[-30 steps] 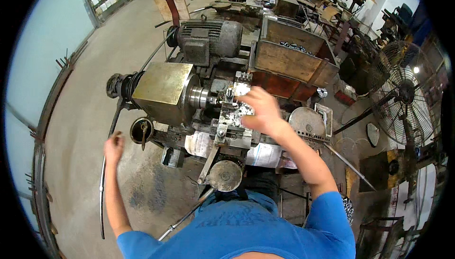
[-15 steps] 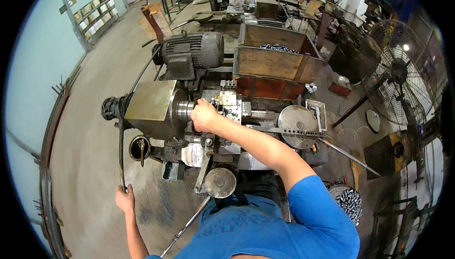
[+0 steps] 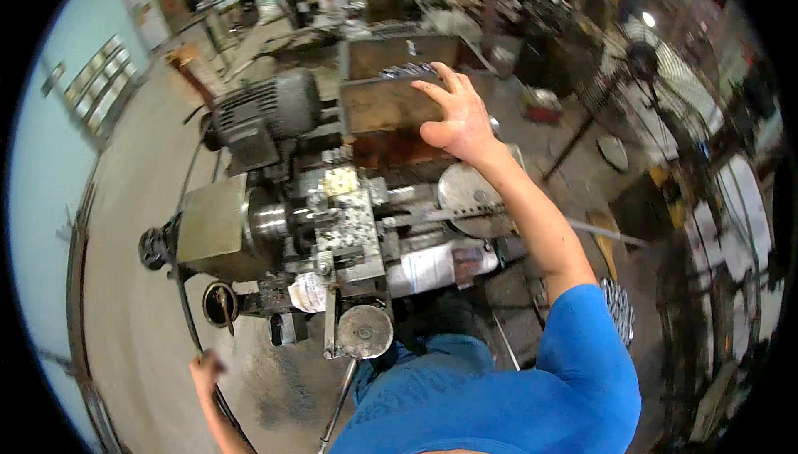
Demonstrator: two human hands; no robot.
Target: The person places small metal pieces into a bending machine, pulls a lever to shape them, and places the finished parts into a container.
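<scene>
1. The right hand [image 3: 459,120] is open: fingers spread and bent, thumb out to the left, nothing visible between them.
2. It is raised at the near side of a wooden box [image 3: 378,109], covering part of the box's right half in this view.
3. A heap of small metal pieces [image 3: 401,71] lies inside the box. The fingertips overlap the heap's right end in the picture; whether they touch it, I cannot tell.
4. 1 small bright piece [image 3: 410,48] shows against the box's far inner wall, above the heap and apart from the fingers. Whether it touches that wall is unclear.
5. The left hand [image 3: 206,368] is low on the left, at a long dark rod [image 3: 189,319] that runs above and below it. Blur hides the fingers, so I cannot tell if they close round the rod.
6. The rod's upper end meets the machine beside a box-shaped housing [image 3: 208,229], well apart from the right hand.
7. A shiny spindle [image 3: 270,221] sticks out from the housing's right side, facing a speckled tool slide [image 3: 347,219]. Both are left of and nearer than the right hand.
8. 2 round discs flank the slide: 1 grey disc [image 3: 465,186] below the right wrist, and 1 smaller disc [image 3: 364,332] close to the person's body.
</scene>
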